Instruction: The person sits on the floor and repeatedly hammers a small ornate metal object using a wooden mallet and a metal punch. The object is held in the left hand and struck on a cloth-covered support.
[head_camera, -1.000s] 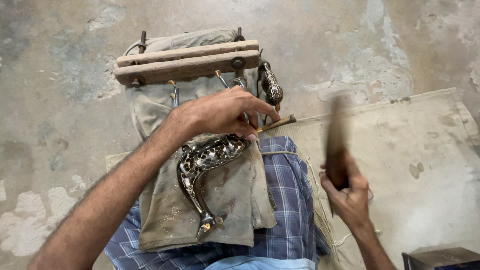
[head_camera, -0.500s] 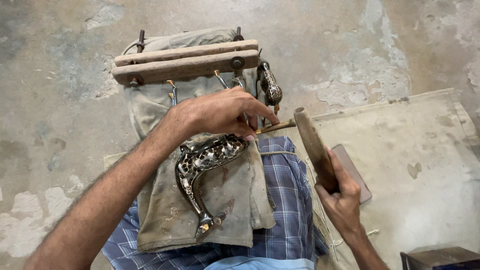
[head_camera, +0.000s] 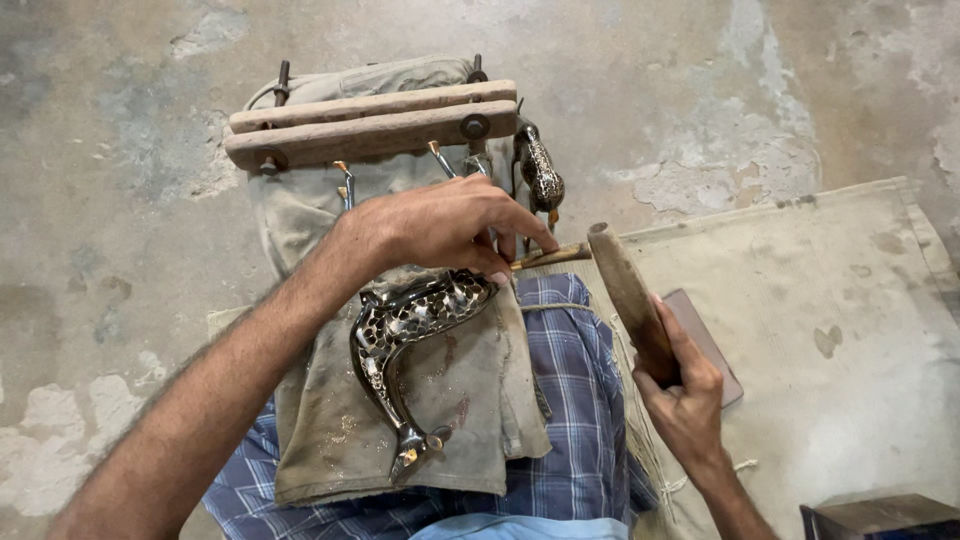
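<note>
Landmark: wooden clamp (head_camera: 372, 130), two rough bars bolted together, lying on the concrete floor (head_camera: 120, 250).

1. Canvas mat (head_camera: 850, 330), right of the clamp.
2. Grey work cloth (head_camera: 330, 440), running from under the clamp down over the person's checked lap.
3. Metal fish figure (head_camera: 400, 340), below the clamp on the cloth. Long axis diagonal: patterned body up-right toward the clamp, tail fin down, nearest the wearer.
4. Left hand (head_camera: 440, 225), just below the clamp, covering the fish's upper end; fingers curled and pressed together, tips pinching a thin chisel (head_camera: 550, 255) that points right.
5. Right hand (head_camera: 680, 390), below-right of the clamp, fingers wrapped tight around a wooden mallet (head_camera: 625, 295).

Change: a second ago the mallet stood raised and blurred; now its head sits at the chisel's butt, judged a blow just landing.
</note>
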